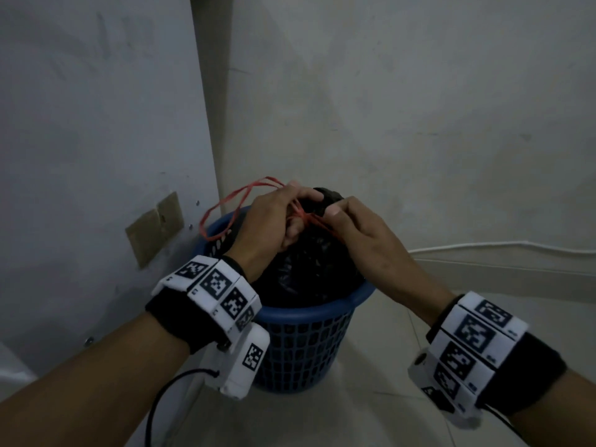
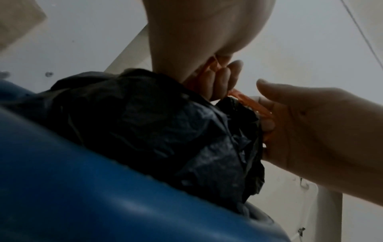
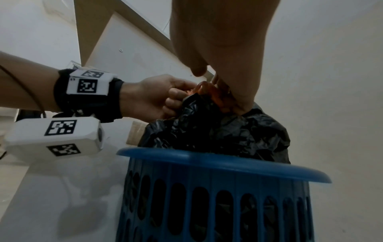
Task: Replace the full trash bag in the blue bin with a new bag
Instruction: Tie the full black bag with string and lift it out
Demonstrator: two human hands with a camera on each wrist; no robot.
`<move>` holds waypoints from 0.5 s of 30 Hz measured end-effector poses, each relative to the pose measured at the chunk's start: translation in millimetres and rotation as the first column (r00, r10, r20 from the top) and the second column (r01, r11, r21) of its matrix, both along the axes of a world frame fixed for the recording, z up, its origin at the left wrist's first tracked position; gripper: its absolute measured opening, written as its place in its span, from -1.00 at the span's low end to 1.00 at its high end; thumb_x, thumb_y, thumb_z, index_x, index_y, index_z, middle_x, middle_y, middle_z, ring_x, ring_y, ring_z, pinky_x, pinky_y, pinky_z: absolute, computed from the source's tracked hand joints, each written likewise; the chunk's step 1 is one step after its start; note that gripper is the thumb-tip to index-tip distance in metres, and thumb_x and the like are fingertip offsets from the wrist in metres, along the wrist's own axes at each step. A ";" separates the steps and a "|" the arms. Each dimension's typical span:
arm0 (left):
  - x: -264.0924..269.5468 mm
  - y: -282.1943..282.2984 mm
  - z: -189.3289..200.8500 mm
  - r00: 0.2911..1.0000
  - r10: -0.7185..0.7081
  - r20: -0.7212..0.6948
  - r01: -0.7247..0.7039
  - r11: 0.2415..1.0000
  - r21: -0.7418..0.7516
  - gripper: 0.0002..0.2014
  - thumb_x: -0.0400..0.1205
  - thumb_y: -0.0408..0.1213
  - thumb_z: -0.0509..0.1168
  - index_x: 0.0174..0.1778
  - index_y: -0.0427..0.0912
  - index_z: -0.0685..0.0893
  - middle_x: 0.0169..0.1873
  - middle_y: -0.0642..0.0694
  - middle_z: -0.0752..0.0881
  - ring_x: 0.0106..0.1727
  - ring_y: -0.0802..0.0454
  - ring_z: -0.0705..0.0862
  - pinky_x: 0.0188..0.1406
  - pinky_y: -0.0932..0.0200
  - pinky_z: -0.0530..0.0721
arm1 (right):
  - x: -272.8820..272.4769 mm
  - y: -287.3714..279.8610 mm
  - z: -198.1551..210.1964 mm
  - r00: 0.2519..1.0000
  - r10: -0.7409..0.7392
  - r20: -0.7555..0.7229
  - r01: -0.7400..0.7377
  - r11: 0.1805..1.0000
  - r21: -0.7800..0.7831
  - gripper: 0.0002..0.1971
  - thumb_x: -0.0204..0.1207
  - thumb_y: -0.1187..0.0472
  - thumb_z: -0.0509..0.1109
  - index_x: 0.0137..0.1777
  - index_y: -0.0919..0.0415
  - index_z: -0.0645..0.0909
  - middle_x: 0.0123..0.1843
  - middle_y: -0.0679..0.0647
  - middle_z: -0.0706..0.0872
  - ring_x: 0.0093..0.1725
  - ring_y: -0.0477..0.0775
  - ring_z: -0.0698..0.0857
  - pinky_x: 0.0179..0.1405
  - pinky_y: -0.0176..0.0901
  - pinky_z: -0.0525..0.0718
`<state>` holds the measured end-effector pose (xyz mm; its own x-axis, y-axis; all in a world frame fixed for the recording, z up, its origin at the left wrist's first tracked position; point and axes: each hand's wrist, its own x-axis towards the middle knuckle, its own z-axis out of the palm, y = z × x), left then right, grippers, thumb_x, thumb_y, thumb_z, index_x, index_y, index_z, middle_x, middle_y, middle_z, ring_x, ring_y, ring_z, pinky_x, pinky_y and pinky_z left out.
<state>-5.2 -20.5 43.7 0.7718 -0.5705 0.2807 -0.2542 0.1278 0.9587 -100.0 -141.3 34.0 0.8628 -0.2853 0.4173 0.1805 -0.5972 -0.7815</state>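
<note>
A blue slotted bin (image 1: 309,312) stands on the floor in a corner and holds a full black trash bag (image 1: 306,266), whose top is gathered into a neck. A red drawstring (image 1: 225,204) loops out to the left over the rim. My left hand (image 1: 290,214) grips the bag's neck with the string wound through its curled fingers (image 2: 223,81). My right hand (image 1: 342,217) pinches a taut strand of the string (image 2: 248,103) just right of the neck. In the right wrist view both hands meet at the string (image 3: 205,88) above the bag (image 3: 217,131) and the bin's rim (image 3: 207,161).
The bin sits close to a grey wall on the left with a beige patch (image 1: 154,227). A white cable (image 1: 500,245) runs along the base of the right wall. Pale floor tiles (image 1: 387,366) lie in front and to the right of the bin.
</note>
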 end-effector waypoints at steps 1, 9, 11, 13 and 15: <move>0.0 0.0 -0.5 1.000 0.016 0.027 -0.016 1.000 -0.006 -0.56 0.79 -0.10 -0.06 -0.02 -0.16 0.73 -0.70 -0.01 0.40 -0.67 0.10 0.32 -0.69 0.31 0.28 | 0.2 2.0 -1.6 1.000 0.008 -0.011 -0.008 1.000 -0.002 -0.74 0.69 -0.08 0.19 -0.07 0.06 0.56 -0.17 0.09 0.74 -0.16 0.04 0.72 -0.14 0.09 0.66; -7.3 -1.7 -0.2 0.990 -0.071 0.119 0.062 0.995 0.074 -0.65 0.77 -0.12 0.06 0.14 -0.14 0.75 -0.17 0.01 0.82 -0.11 0.14 0.79 -0.05 0.25 0.71 | 4.4 6.8 -10.6 0.998 -0.061 -0.023 0.061 0.998 0.004 -0.73 0.52 -0.07 0.45 0.14 0.00 0.69 -0.03 -0.12 0.78 -0.07 -0.16 0.75 -0.09 -0.25 0.73; -8.4 0.9 1.4 0.982 -0.106 0.159 0.092 0.992 0.088 -0.66 0.77 -0.15 0.08 0.24 -0.17 0.71 0.00 -0.09 0.81 0.04 0.07 0.79 0.07 0.18 0.72 | 4.0 6.4 -11.4 0.999 -0.047 -0.012 0.047 0.999 -0.001 -0.65 0.51 -0.05 0.47 0.28 -0.05 0.66 0.09 -0.22 0.75 0.07 -0.25 0.72 0.06 -0.35 0.69; -7.3 3.2 2.3 0.976 -0.141 0.163 0.132 0.989 0.066 -0.66 0.77 -0.20 0.09 0.35 -0.20 0.63 0.01 0.01 0.80 0.04 0.16 0.77 0.09 0.23 0.71 | 3.3 7.6 -10.2 1.000 -0.021 0.014 0.021 0.999 0.046 -0.78 0.52 0.03 0.48 0.14 -0.01 0.75 -0.02 -0.22 0.80 0.00 -0.27 0.75 0.00 -0.36 0.70; -7.8 5.0 3.6 0.980 -0.133 0.146 0.127 0.991 0.049 -0.67 0.75 -0.21 0.13 0.42 -0.11 0.58 -0.17 0.01 0.82 -0.23 0.37 0.73 -0.21 0.35 0.71 | 3.6 7.9 -9.0 0.998 -0.016 0.058 0.012 0.998 0.068 -0.90 0.53 0.11 0.48 -0.07 0.09 0.80 -0.21 -0.15 0.83 -0.18 -0.22 0.78 -0.17 -0.36 0.69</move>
<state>-13.1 -15.5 47.3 0.6415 -0.6762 0.3622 -0.3781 0.1321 0.9163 -96.4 -133.5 25.0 0.8330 -0.3266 0.4465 0.2193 -0.5460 -0.8086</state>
